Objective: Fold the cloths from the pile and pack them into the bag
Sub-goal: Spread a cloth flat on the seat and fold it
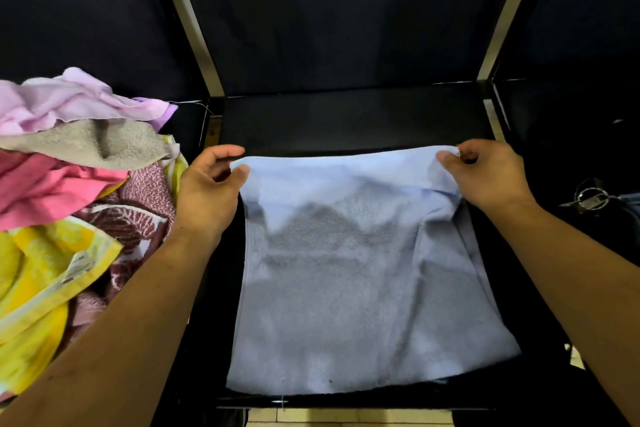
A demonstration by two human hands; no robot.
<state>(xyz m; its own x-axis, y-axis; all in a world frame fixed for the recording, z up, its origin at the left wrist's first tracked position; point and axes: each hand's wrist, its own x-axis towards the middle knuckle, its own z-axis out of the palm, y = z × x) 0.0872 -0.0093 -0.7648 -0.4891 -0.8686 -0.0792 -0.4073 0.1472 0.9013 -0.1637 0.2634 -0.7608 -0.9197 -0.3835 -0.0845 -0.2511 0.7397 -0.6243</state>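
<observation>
The light blue towel (363, 288) is lying spread on the black surface (346, 121), its near hem running along the front edge. It is showing a looped terry nap, soft and limp, sagging into shallow creases across the middle. It is probably light but bulky, clinging to itself rather than sliding. The corners and hemmed edges are looking like the best places to take it, since the hem is giving something firmer to pinch.

At the far edge, the left grip (207, 194) is pinching the far left corner between thumb and forefinger, and the right grip (491, 177) is pinching the far right corner, lifting that edge slightly.

To the left, the pile (86, 184) is sitting heaped: a yellow cloth (38, 270) nearest, then pink, beige terry and thin lilac fabric. No bag is clearly showing.
</observation>
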